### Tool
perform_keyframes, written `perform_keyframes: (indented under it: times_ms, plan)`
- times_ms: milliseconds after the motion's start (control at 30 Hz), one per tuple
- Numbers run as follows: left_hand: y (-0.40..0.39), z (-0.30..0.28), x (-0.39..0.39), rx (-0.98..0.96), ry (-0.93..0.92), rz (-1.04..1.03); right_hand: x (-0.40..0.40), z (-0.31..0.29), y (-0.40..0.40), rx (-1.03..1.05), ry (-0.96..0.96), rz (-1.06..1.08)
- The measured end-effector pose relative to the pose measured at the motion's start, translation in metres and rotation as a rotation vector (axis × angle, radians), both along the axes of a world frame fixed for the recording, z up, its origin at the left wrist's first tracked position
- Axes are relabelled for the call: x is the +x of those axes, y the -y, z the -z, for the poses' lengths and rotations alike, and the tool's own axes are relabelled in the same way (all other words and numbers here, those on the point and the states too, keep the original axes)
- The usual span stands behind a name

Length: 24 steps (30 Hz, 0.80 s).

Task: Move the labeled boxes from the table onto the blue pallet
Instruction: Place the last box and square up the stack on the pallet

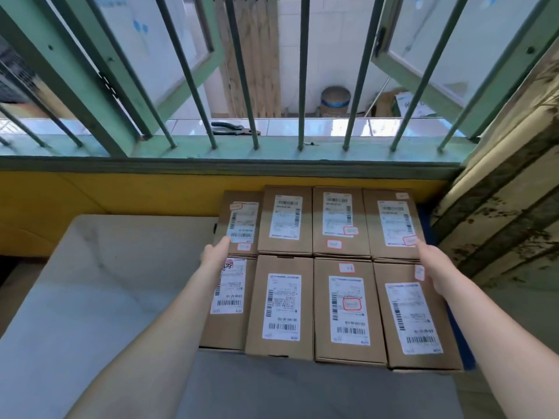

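Observation:
Several brown labeled boxes lie flat in two rows of four, white shipping labels up, from the far-left box [239, 222] to the near-right box [414, 316]. A strip of the blue pallet [458, 337] shows under their right edge. My left hand [216, 252] rests against the left side of the block, thumb on the far-left box's label. My right hand [432, 261] lies against the right side, a fingertip on the far-right box [393, 222]. Most fingers are hidden, so I cannot tell whether either hand grips.
A white marble table [106, 282] lies to the left and in front of the boxes. Behind them are a yellow wall and a green barred window [302, 140] with pliers [233, 128] on the sill. A stained wall [499, 222] stands close on the right.

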<state>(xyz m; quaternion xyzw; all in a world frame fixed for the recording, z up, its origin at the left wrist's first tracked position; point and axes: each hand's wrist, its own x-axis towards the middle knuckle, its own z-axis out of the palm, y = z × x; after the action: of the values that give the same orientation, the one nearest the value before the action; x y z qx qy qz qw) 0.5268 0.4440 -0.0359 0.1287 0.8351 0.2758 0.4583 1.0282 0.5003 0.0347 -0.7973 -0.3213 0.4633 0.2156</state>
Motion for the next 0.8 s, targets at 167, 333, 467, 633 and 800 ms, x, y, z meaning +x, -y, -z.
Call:
perform_keyframes:
  times_ms: [167,333,467,633,800]
  plan:
    - [0.015,-0.088,0.058,0.037,-0.030,0.072,0.016,0.007,-0.006,-0.011,0.011,0.002]
    - [0.015,-0.041,0.023,0.026,-0.068,0.135,0.010,-0.014,0.005,-0.001,-0.048,-0.016]
    - [0.040,-0.049,0.014,-0.025,-0.156,0.121,0.021,-0.014,0.027,-0.042,0.020,0.011]
    - [0.097,-0.089,0.064,-0.167,-0.190,0.166,0.023,-0.016,0.066,-0.136,0.049,0.052]
    - [0.115,-0.072,0.070,-0.181,-0.223,0.220,0.021,-0.009,0.081,-0.137,0.080,-0.029]
